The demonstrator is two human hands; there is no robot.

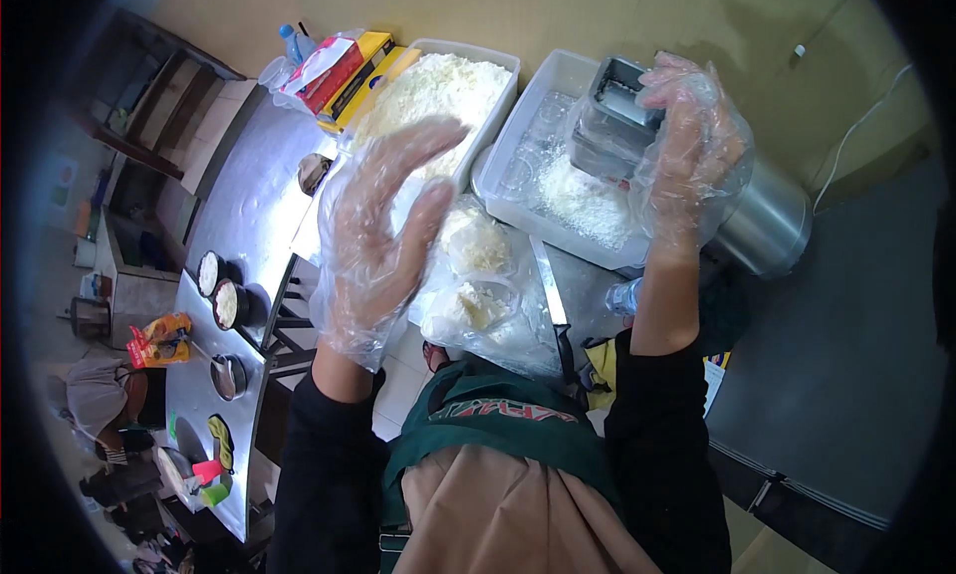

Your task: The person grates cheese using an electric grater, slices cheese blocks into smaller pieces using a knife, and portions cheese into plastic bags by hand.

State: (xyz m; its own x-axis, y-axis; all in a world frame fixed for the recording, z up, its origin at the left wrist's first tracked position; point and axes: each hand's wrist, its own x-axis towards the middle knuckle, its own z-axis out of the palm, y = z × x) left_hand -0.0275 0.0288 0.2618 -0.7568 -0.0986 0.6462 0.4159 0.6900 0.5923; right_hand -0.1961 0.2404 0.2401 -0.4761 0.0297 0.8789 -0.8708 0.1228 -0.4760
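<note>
A grey metal counter [590,293] carries two clear tubs: one heaped with white powder [511,94] at 12 o'clock, a second tub [528,219] at 1. Clear plastic [503,343] with pale lumps [476,245] lies mid-view, a knife [549,283] toward 4, coloured boxes [364,76] at 11.

The single head-worn view looks forward and down, close above the left hand [383,216] and right hand [694,131].
</note>
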